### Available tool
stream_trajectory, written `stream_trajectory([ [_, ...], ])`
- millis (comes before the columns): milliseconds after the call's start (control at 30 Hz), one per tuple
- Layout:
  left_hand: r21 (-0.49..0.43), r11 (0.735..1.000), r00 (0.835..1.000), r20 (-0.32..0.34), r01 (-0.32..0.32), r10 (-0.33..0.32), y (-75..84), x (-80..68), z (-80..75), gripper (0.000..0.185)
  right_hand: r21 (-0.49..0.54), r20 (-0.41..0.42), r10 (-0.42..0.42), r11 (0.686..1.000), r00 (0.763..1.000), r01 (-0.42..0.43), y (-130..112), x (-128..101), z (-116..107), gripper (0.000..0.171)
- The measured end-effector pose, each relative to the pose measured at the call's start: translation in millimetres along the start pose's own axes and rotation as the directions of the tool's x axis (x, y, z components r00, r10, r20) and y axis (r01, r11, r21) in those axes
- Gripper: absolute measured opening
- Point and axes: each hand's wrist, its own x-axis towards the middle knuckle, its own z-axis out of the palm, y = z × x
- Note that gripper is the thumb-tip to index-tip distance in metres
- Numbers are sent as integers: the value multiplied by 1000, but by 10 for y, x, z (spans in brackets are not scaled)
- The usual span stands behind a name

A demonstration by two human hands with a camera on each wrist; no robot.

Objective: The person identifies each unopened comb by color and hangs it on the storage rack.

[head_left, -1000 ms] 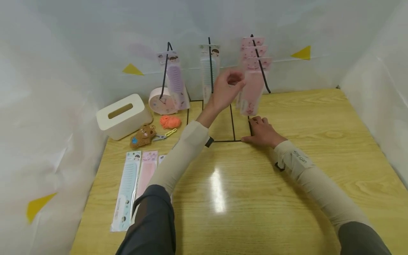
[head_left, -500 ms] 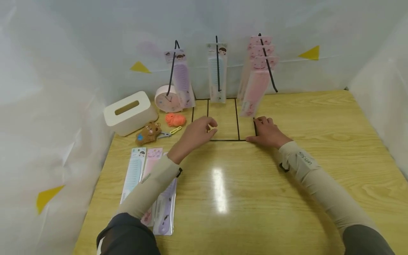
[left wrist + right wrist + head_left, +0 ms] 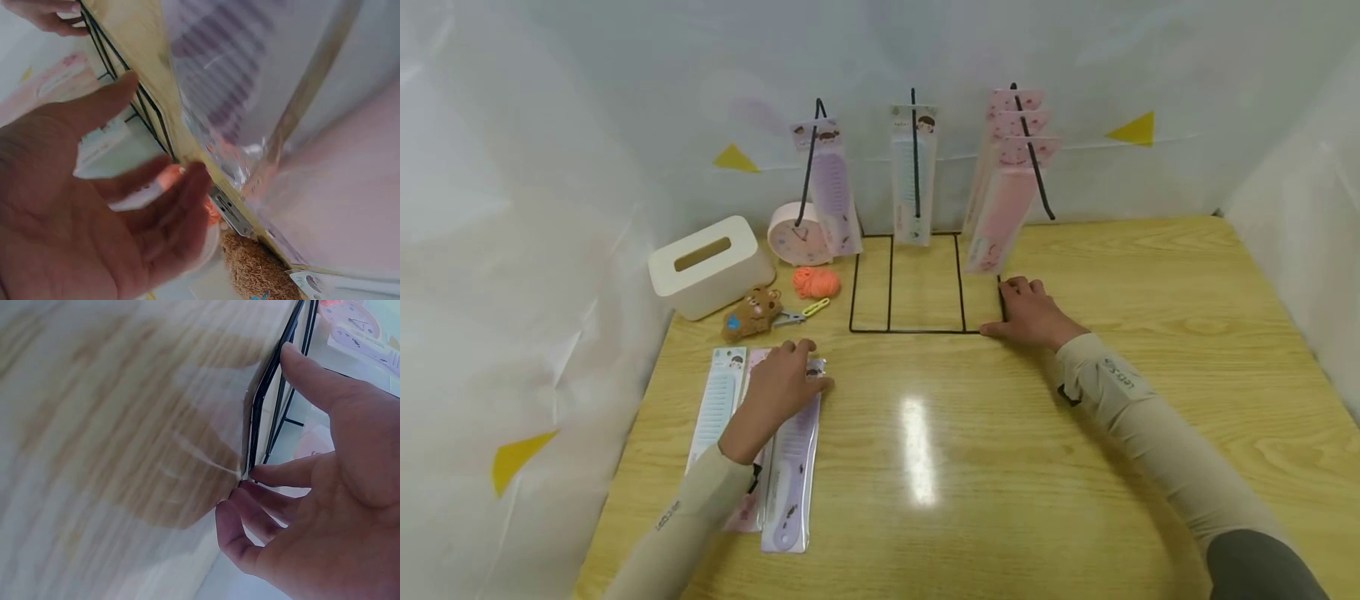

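Note:
My left hand [image 3: 775, 392] hovers over the packaged combs lying at the table's left, fingers loosely bent and holding nothing. Beneath it lie a purple comb [image 3: 790, 483] and a pink comb [image 3: 747, 512], partly hidden by the hand and wrist; a blue comb [image 3: 711, 408] is at their left. My right hand [image 3: 1033, 317] holds the front right corner of a black wire display rack [image 3: 923, 332], thumb on the front bar and fingers at the side bar. From the rack's hooks hang a packaged purple comb [image 3: 831, 187], a blue comb [image 3: 913, 179] and several pink combs [image 3: 1003, 208].
Left of the rack stand a white tissue box [image 3: 711, 271] and a pink round clock [image 3: 797, 237]. Orange yarn [image 3: 816, 283], a brown bear plush [image 3: 752, 312] and a yellow clip [image 3: 816, 307] lie before them. White sheeting [image 3: 1090, 75] encloses the table.
My left hand has moved from beside the hanging pink combs down and left to above the combs on the table. My right hand has stayed at the rack's corner.

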Motion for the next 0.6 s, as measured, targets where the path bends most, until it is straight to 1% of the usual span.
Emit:
stream_trajectory([
  [67,87,995,999,-19,45,-44,-4,-121,31,66,-2,0,2,1000,1000,-2,-7,-3,5,92],
  [100,108,992,997,-22,72,-70,-1,-169,50,68,-2,-1,3,1000,1000,-3,-10,-4,7,93],
  [167,118,983,990,-12,137,-137,23,-252,81,71,-3,-2,3,1000,1000,-3,-16,-3,7,93],
  [233,117,973,980,10,198,-200,53,-319,114,73,-4,2,4,1000,1000,-4,-19,-2,8,94],
  [300,113,964,968,35,242,-248,80,-367,141,73,-8,8,3,1000,1000,-3,-21,-3,9,94],
  [367,113,957,961,46,266,-273,105,-396,163,72,-8,12,4,1000,1000,-4,-26,-10,4,94],
  [500,113,951,955,45,286,-293,136,-413,181,71,-2,10,9,1000,1000,-9,-36,-25,-11,93],
  [600,104,957,958,60,272,-279,147,-415,190,70,2,9,13,1000,1000,-13,-36,-28,-8,92],
])
